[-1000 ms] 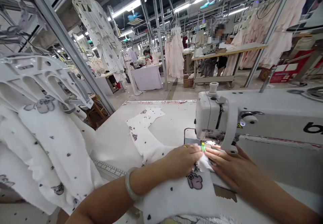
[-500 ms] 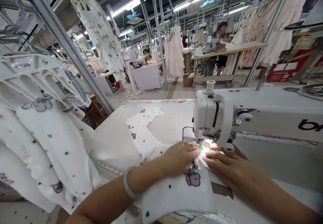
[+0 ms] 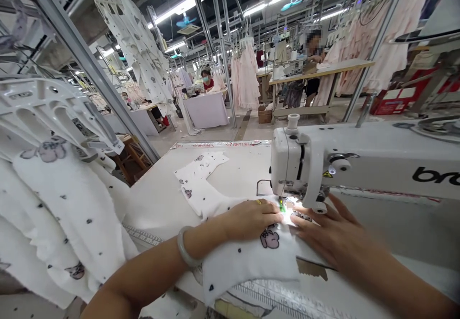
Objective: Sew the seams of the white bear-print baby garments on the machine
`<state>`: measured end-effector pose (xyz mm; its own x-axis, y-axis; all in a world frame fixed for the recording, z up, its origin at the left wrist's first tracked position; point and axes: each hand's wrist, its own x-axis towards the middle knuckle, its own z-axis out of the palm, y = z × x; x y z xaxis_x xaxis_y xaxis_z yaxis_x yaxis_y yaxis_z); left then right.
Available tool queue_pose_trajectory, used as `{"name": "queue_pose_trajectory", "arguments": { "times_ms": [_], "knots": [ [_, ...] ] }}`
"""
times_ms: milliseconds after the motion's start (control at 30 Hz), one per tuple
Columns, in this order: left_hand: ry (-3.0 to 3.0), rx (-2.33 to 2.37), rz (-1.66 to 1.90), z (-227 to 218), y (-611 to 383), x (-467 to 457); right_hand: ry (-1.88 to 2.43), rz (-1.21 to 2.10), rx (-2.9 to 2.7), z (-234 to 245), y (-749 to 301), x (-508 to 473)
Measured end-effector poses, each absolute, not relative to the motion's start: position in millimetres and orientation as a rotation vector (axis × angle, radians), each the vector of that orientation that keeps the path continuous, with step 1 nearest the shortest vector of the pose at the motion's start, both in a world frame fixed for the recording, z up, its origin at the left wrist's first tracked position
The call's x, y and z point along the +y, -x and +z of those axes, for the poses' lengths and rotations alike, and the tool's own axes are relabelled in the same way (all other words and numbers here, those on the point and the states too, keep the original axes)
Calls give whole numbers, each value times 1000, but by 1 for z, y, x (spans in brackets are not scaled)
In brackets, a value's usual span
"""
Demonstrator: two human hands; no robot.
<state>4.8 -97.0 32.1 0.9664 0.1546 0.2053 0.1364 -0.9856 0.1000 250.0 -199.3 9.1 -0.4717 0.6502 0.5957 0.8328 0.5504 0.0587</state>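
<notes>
Fabric slid forward, uncovering more ruler.

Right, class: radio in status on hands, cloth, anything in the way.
Left hand resting on patterned cloth. Right hand spread by its right edge. Sewing machine partly blocks view of right hand.

The left hand is held palm down, its fingers slightly bent and close together; the right hand is held flatter, fingers spread. Both forearms are angled inward.
</notes>
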Motion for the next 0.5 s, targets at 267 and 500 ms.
{"name": "queue_pose_trajectory", "arguments": {
  "times_ms": [267,500],
  "knots": [
    [-2954,266,321,37,-4,-100,1189,-249,-2326,17,-247,-203],
    [-2962,179,409,40,-1,-102,1149,-255,-2395,19,-241,-204]
  ]
}}
